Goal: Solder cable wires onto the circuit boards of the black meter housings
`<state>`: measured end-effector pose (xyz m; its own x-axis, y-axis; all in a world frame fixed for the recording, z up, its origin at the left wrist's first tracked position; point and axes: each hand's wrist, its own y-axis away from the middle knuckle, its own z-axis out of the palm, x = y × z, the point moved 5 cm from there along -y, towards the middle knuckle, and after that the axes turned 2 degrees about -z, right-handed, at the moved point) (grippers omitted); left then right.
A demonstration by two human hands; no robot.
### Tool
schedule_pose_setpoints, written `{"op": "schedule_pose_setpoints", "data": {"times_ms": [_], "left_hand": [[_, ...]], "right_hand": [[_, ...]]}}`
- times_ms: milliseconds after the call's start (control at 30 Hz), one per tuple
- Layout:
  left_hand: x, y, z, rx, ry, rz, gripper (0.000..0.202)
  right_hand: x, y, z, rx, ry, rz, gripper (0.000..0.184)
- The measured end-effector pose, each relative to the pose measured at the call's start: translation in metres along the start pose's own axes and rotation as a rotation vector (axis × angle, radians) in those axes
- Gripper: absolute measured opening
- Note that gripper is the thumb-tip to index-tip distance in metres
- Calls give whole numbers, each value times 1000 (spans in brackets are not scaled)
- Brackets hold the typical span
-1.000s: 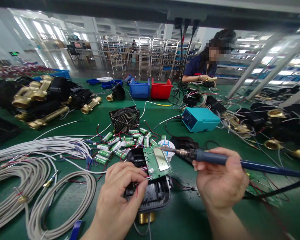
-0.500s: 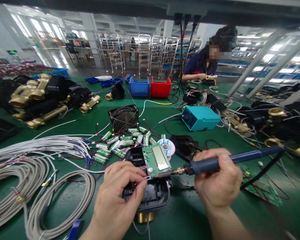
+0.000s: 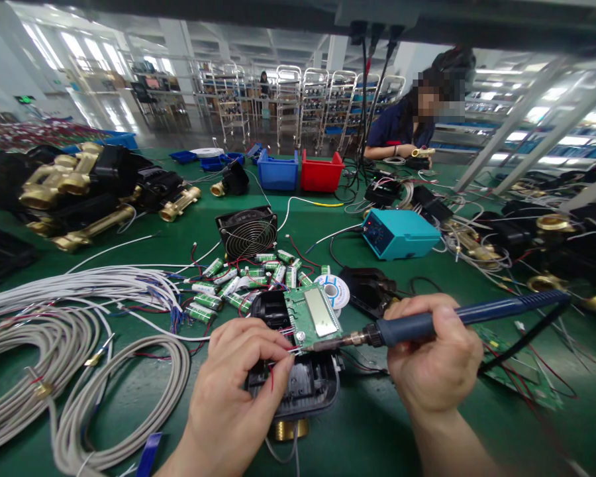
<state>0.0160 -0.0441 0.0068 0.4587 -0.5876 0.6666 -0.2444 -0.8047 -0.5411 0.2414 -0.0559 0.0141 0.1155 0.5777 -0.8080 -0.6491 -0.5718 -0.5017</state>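
Note:
My right hand [image 3: 434, 351] is closed around the handle of a soldering iron [image 3: 422, 324], whose tip points left to the lower edge of a green circuit board [image 3: 298, 315] with a display. At that same edge, my left hand [image 3: 243, 384] pinches a thin red wire [image 3: 272, 379] between thumb and fingers. The board rests on an open black housing [image 3: 310, 387] with a brass threaded fitting [image 3: 291, 429] below it. Whether the iron's tip touches the wire end is too small to tell. A solder reel [image 3: 334, 291] lies just behind the board.
Behind the board are green-white batteries [image 3: 207, 300], a black fan [image 3: 248, 232] and a teal soldering station [image 3: 402, 233]. Coiled grey cables [image 3: 169, 391] lie left; another circuit board [image 3: 519, 368] lies right. Blue [image 3: 278, 171] and red bins [image 3: 322, 172] stand farther back. A co-worker [image 3: 402, 132] sits across the table.
Both hands, the soldering iron and the board hold nearly the same positions. The whole view has shifted very slightly.

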Motion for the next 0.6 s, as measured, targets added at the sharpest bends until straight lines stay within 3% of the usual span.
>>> {"op": "schedule_pose_setpoints", "data": {"times_ms": [400, 600], "left_hand": [[-1, -1, 1, 1, -11, 7, 16], [-1, 0, 1, 17, -2, 9, 16]], "right_hand": [[1, 0, 1, -7, -32, 6, 29], [-2, -4, 3, 66, -85, 23, 29]]}}
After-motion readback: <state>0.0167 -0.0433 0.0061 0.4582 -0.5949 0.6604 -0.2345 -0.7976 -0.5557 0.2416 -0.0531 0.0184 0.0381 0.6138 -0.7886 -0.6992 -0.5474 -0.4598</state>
